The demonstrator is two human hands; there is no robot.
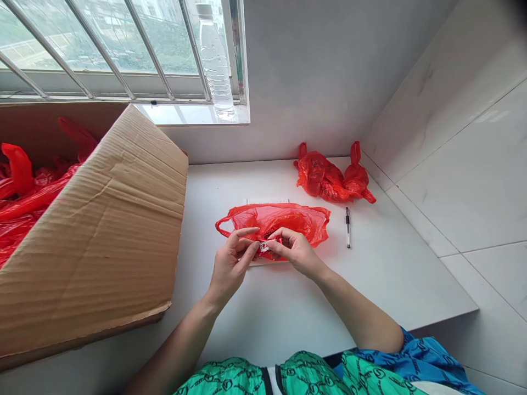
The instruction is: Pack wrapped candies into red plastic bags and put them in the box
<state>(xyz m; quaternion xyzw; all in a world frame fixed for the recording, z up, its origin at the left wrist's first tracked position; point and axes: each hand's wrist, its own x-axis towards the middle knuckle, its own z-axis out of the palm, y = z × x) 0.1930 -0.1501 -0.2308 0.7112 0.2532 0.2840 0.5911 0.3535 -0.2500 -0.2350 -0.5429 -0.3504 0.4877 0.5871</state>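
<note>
A small red wrapped packet (264,247) with a white printed label is pinched between my two hands. My left hand (234,259) grips its left end with thumb and fingers, while my right hand (300,252) holds the right end. Just beyond and beneath the fingers lies an opened-out red plastic bag (288,216), one handle loop spread to the left. What is inside the bag cannot be made out. Under the bag, the edge of a white flat thing (267,201) peeks out.
A cardboard box (123,219) full of red plastic bags (24,203) stands at the left. A knotted red bag (329,178) lies at the back right of the white table (395,274), near a pen (348,227). A water bottle (214,63) stands on the windowsill.
</note>
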